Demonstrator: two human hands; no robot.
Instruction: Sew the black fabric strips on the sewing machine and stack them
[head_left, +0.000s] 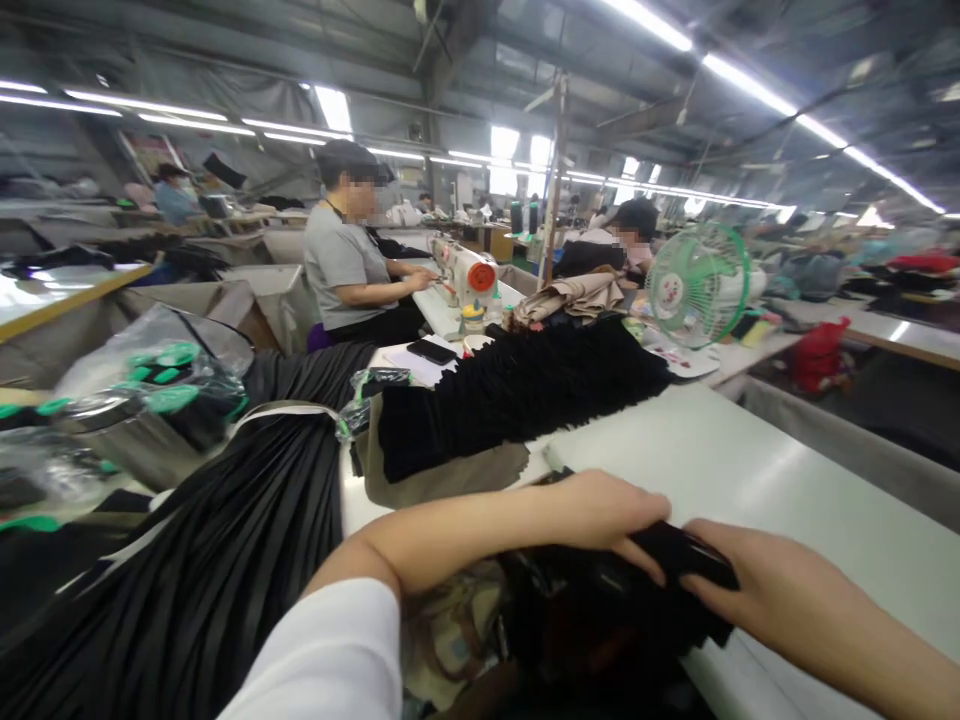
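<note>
Dark black fabric (664, 550) spans the gap between my two hands at the near edge of the pale table (810, 480). My left hand (615, 510) grips its left side, thumb and fingers closed round the cloth. At the right end, my right hand (739, 575) pinches the same fabric between thumb and fingers. The lower part of the cloth hangs into shadow below the table edge, where its outline is lost. Beyond my left forearm lies a long row of stacked black cloth pieces (517, 390), with a grey-brown cloth piece (450, 475) under it.
Long black strips (247, 530) are bundled at my left, beside plastic-wrapped thread cones (169, 385). A phone (431, 351) lies behind the stack. A green fan (697, 285) stands at the table's far side. A co-worker (349, 250) sits at a sewing machine (465, 275) ahead.
</note>
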